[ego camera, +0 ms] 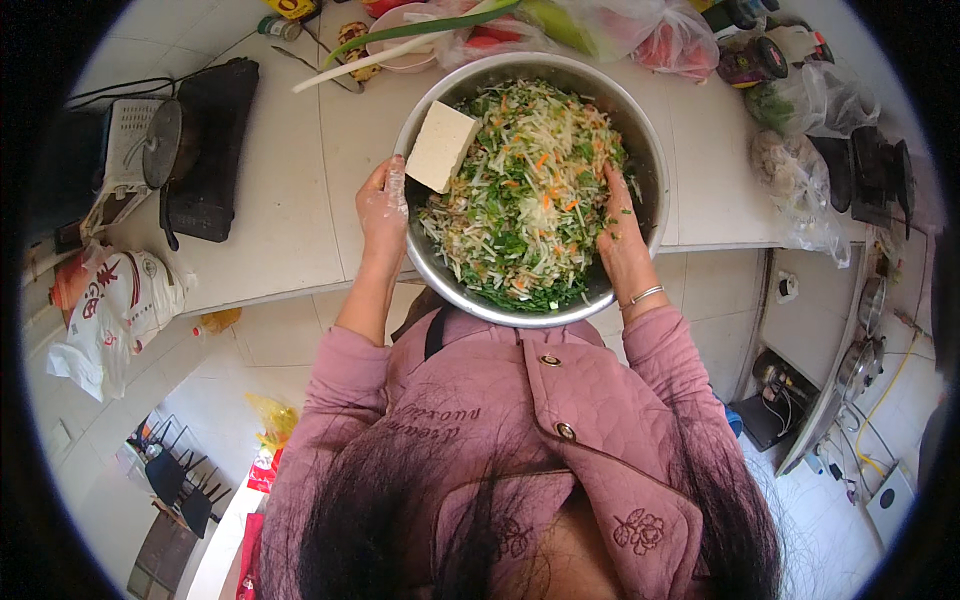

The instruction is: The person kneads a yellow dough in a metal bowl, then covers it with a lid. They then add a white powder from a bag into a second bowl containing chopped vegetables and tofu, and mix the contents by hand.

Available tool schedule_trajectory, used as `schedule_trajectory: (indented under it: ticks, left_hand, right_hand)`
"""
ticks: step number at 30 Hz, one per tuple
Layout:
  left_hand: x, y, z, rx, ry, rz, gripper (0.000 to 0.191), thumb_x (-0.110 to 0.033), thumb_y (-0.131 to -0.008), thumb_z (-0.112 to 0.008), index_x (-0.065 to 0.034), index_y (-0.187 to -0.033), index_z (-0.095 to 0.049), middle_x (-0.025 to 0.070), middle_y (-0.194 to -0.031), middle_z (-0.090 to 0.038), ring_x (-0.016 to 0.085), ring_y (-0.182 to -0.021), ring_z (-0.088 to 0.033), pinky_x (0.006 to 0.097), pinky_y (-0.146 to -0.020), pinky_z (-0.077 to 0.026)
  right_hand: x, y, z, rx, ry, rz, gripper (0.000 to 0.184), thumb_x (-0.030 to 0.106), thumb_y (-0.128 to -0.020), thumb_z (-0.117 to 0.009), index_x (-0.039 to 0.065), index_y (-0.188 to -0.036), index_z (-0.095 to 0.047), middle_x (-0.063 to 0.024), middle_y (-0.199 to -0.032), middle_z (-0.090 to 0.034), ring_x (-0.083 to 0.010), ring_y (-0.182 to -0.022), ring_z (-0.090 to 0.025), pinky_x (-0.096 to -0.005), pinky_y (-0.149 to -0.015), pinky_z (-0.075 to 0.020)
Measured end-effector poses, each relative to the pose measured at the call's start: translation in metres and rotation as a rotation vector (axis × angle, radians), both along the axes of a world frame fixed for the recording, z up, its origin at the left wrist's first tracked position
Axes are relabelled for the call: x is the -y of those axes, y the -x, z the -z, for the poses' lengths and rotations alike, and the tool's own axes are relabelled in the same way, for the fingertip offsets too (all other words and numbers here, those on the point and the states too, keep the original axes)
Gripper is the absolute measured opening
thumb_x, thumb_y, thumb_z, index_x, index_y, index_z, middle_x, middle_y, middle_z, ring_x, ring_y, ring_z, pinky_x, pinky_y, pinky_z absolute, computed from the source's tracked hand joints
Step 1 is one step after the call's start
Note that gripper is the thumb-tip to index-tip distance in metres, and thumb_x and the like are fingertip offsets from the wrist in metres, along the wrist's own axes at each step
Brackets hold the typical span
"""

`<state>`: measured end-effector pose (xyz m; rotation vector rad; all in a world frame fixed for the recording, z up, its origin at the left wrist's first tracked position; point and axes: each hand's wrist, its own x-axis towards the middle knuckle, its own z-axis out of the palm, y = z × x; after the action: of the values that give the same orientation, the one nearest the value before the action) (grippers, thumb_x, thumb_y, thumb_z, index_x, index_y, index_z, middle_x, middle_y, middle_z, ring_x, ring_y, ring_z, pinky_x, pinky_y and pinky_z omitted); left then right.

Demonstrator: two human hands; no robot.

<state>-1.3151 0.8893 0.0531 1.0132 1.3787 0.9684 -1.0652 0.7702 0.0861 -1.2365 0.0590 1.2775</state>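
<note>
A wide stainless steel bowl [655,127] sits at the front edge of the counter, close against my body. It is heaped with a mix of chopped greens and pale and orange shreds [536,195]. A white block of tofu [441,146] rests at the left of the heap, leaning near the rim. My left hand [384,202], streaked with white residue, grips the rim from outside on the left. Inside the right wall, my right hand [622,221] presses against the vegetables; bits of green cling to it, and some fingertips are hidden.
A scallion [405,46] lies behind the bowl, beside a pink bowl [405,37] and plastic bags of produce [679,41]. Jars [752,61] stand at the back right. On the left are a black cooktop [210,150] and a white plastic bag [124,300].
</note>
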Motion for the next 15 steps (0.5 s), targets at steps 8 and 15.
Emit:
schedule_trajectory:
  ticks: [8, 15]
  left_hand:
    - [0.000, 0.002, 0.001, -0.026, 0.000, 0.022, 0.036, -0.026, -0.093, -0.060, 0.0063, -0.108, -0.064, 0.0071, -0.095, -0.065, 0.013, -0.086, -0.055, 0.0267, -0.082, -0.044]
    - [-0.001, 0.003, 0.002, -0.060, -0.025, 0.025, 0.035, -0.024, -0.093, -0.061, 0.0064, -0.110, -0.064, 0.0083, -0.097, -0.066, 0.014, -0.088, -0.056, 0.0270, -0.083, -0.044]
  right_hand:
    - [-0.016, 0.012, -0.022, 0.835, 0.068, -0.610, 0.054, 0.039, -0.077, -0.071, 0.006, -0.118, -0.060, -0.0194, -0.111, -0.062, -0.0307, -0.107, -0.057, -0.0420, -0.094, -0.0435]
    - [-0.016, 0.010, 0.004, 1.594, 0.185, -1.132, 0.059, 0.011, -0.067, -0.069, 0.009, -0.125, -0.056, -0.0287, -0.114, -0.057, -0.0418, -0.109, -0.055, -0.0454, -0.096, -0.0438]
